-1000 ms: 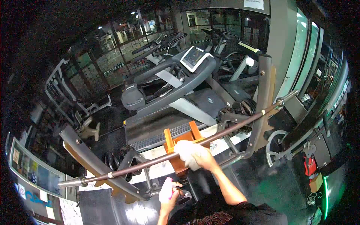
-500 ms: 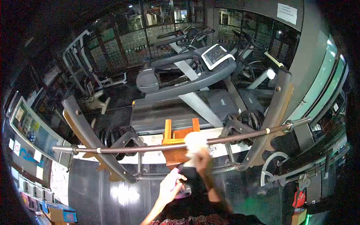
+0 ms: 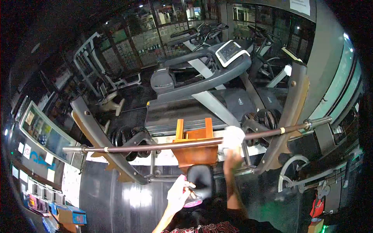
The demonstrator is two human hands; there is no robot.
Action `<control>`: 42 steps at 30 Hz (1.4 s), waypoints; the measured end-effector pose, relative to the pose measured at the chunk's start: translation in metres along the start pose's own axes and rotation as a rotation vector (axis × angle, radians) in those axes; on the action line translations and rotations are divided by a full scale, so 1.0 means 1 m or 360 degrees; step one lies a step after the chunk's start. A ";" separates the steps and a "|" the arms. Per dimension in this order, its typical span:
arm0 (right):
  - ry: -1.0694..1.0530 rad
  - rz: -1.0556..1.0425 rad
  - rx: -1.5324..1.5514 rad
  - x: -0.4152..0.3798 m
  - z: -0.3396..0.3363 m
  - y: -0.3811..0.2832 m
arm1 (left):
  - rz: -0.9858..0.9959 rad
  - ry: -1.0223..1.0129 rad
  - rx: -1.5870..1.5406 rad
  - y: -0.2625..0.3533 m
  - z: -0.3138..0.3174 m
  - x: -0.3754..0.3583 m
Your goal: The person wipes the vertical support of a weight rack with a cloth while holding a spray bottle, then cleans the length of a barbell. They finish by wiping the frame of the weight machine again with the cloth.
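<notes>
My right hand (image 3: 232, 160) is closed on a white cloth (image 3: 234, 136), which wraps over the barbell (image 3: 171, 146) right of its middle; motion blurs the hand. The long brown bar with silver ends lies across the rack's two uprights. Lower down, my left hand (image 3: 179, 193) is wrapped around a bottle (image 3: 193, 203) with a pink top and a pinkish base, apart from the bar. My fingers hide most of the bottle. Between my hands and the bar is a black padded seat or bench end (image 3: 200, 176), and past it stands an orange-brown wooden stand (image 3: 194, 157).
Dark rack uprights (image 3: 93, 132) rise on both sides, with weight plates (image 3: 123, 140) beside them. Behind the bar is a treadmill (image 3: 186, 112). Cardboard boxes (image 3: 72, 215) sit at lower left, and a red bag (image 3: 317, 207) hangs at right.
My right hand and the cloth have moved right along the barbell. My left hand still holds the bottle low down. The view has shifted slightly.
</notes>
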State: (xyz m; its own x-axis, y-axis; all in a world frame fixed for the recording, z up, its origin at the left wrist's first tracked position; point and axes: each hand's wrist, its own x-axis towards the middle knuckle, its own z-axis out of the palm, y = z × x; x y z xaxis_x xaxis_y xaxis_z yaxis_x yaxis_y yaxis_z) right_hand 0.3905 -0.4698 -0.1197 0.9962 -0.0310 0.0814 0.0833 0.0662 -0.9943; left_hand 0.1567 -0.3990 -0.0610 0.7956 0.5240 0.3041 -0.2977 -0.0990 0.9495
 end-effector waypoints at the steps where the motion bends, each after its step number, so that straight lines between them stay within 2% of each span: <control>1: -0.0293 -0.0002 0.0197 -0.008 0.010 0.006 | -0.0022 0.0025 0.0017 0.001 0.001 0.000; 2: -0.0590 -0.0006 0.0391 -0.017 0.021 0.012 | -0.0044 0.0053 0.0035 0.002 0.002 0.000; 4: -0.0952 -0.0299 0.0318 -0.052 0.035 -0.013 | -0.0072 0.0096 0.0071 0.001 0.007 0.001; 6: -0.1179 -0.0814 -0.0115 -0.073 0.047 -0.005 | -0.0074 0.0198 0.0016 0.001 0.012 0.002; 8: -0.1353 -0.0600 0.0082 -0.085 0.047 0.002 | -0.0073 0.0205 0.0104 0.001 0.013 -0.001; 9: -0.1668 0.0247 0.0064 -0.080 0.031 -0.032 | -0.0041 0.0175 0.0219 -0.001 0.011 -0.002; 10: -0.1484 -0.0298 0.0077 -0.075 0.029 -0.030 | -0.0011 0.0148 0.0328 -0.002 0.012 -0.003; 12: -0.1217 -0.0278 0.0237 -0.054 0.007 -0.038 | 0.0046 0.0284 0.0007 -0.001 0.023 -0.004; 14: -0.0735 -0.0172 0.0065 -0.024 -0.011 -0.045 | 0.0027 0.0244 -0.0107 -0.013 0.027 -0.006; 16: -0.0370 -0.0589 0.0011 0.016 -0.030 -0.038 | 0.0099 0.0284 -0.0174 -0.016 0.039 -0.004; 18: -0.0302 -0.0420 0.0253 0.048 -0.039 -0.028 | 0.0135 0.0367 -0.0171 -0.014 0.054 -0.005; 20: -0.0336 -0.0388 0.0272 0.053 -0.040 -0.034 | 0.0180 0.0436 -0.0164 -0.015 0.062 -0.004; 22: -0.0668 -0.0542 0.0090 0.038 -0.031 -0.043 | 0.0071 0.0455 -0.0208 -0.021 0.068 -0.009; 23: -0.0690 -0.0589 0.0333 0.031 -0.019 -0.037 | -0.0025 0.0491 -0.0197 -0.021 0.072 -0.013; 24: -0.0647 -0.0878 0.0132 0.035 -0.003 -0.004 | -0.0024 0.0515 -0.0190 -0.021 0.078 -0.013; 25: -0.0952 -0.0412 0.0231 0.020 0.002 -0.016 | -0.0038 0.0582 -0.0207 -0.019 0.084 -0.014; 26: -0.1093 -0.0520 0.0263 0.008 0.006 -0.029 | -0.0052 0.0640 -0.0226 -0.017 0.090 -0.014; 27: -0.1279 -0.0121 0.0321 -0.007 0.010 -0.045 | -0.0056 0.0642 -0.0217 -0.017 0.093 -0.014; 28: -0.1410 -0.0530 0.0028 -0.008 0.017 -0.035 | -0.0042 0.0641 -0.0192 -0.019 0.095 -0.015; 30: -0.1726 -0.0404 -0.0107 -0.011 0.013 -0.030 | -0.0042 0.0635 -0.0163 -0.019 0.102 -0.016; 34: -0.1560 -0.0423 0.0219 -0.003 -0.018 -0.037 | 0.0003 0.0668 -0.0120 -0.014 0.108 0.001; 36: -0.1276 -0.0175 0.0380 0.013 -0.041 -0.038 | -0.0053 0.0604 -0.0088 -0.013 0.107 0.008; 38: -0.0838 -0.0496 0.0211 0.032 -0.057 -0.041 | -0.0018 0.0587 -0.0109 -0.024 0.106 0.013; 42: -0.0443 -0.0372 0.0313 0.058 -0.054 -0.034 | 0.0002 0.0575 -0.0123 -0.026 0.100 0.020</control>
State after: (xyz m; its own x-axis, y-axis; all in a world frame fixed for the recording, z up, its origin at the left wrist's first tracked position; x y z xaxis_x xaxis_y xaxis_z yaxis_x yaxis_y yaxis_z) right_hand 0.4438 -0.5273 -0.0845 0.9163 0.2016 0.3461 0.2848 0.2796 -0.9169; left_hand 0.2337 -0.4707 -0.0720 0.5619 0.7901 0.2451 -0.3485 -0.0426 0.9364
